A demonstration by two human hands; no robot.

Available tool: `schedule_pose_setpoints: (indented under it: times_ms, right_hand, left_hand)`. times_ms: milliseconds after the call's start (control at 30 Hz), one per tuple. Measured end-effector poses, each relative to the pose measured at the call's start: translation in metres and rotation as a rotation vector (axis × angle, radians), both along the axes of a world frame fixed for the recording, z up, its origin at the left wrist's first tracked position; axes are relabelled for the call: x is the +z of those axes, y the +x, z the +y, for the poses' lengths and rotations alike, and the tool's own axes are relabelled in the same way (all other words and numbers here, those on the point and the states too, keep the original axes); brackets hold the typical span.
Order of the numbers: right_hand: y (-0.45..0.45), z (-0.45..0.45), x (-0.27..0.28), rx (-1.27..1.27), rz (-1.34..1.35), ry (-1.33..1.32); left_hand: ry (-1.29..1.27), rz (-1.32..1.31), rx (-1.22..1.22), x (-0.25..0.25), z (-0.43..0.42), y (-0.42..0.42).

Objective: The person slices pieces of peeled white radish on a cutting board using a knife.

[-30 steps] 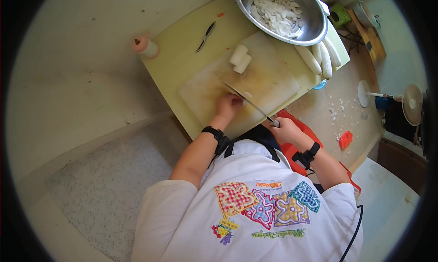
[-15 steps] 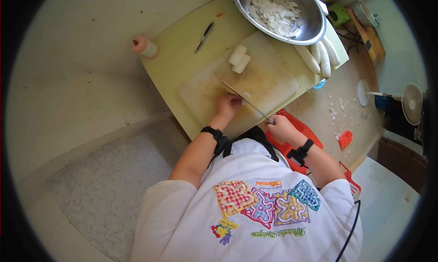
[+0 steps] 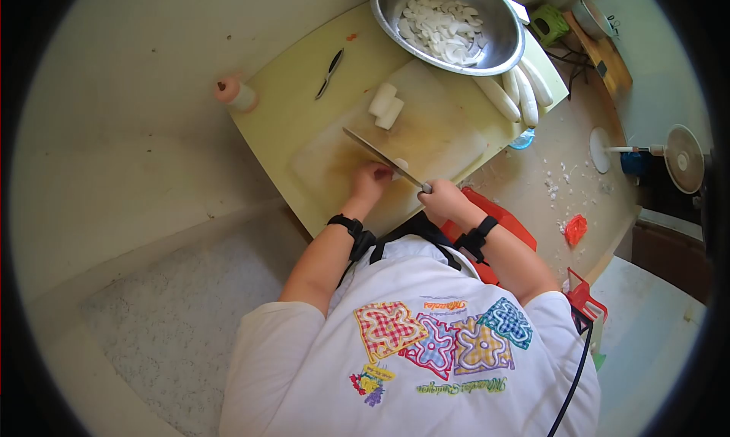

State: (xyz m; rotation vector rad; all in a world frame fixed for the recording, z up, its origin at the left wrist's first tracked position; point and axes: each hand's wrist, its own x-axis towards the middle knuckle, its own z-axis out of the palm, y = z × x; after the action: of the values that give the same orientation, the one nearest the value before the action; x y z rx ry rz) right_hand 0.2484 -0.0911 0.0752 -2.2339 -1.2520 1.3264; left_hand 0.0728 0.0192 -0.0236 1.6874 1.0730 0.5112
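Note:
My right hand (image 3: 441, 198) is closed on the handle of a long knife (image 3: 384, 158), whose blade points up and left across the white cutting board (image 3: 433, 117). My left hand (image 3: 369, 181) is closed near the blade, fingers curled on a small white piece (image 3: 396, 173) mostly hidden by them. A thin pale slice (image 3: 401, 164) lies against the blade's far side. Short peeled white chunks (image 3: 385, 107) rest farther up the board.
A metal bowl (image 3: 498, 34) of white slices stands at the table's far side, beside several long peeled white vegetables (image 3: 498, 98). A peeler (image 3: 329, 73) and pink-topped bottle (image 3: 236, 93) are at left. A red stool (image 3: 502, 224) and fan (image 3: 683, 158) are at right.
The knife and my right hand have shifted left and slightly up. My left hand has moved a little left, still curled. The whole view has shifted slightly.

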Motion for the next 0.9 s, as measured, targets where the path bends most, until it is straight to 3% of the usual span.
schedule_pose_setpoints:
  times_ms: [200, 400, 567, 833, 900]
  right_hand:
    - [0.005, 0.000, 0.004, -0.079, 0.089, 0.037]
    - [0.005, -0.009, 0.021, -0.028, 0.019, 0.081]
    - [-0.002, -0.016, 0.025, -0.041, 0.049, 0.094]
    - [-0.008, -0.014, 0.024, 0.004, 0.032, 0.094]
    - [-0.009, -0.017, 0.012, 0.043, -0.059, 0.316]
  left_hand:
    - [-0.007, 0.067, -0.021, 0.005, 0.003, -0.005]
    - [0.069, -0.002, -0.046, 0.003, 0.001, -0.009]
    - [0.138, 0.152, -0.070, 0.012, 0.004, -0.006]
    - [0.179, 0.135, -0.041, 0.017, 0.003, -0.004]
    - [0.190, 0.144, -0.036, 0.018, 0.003, -0.003]
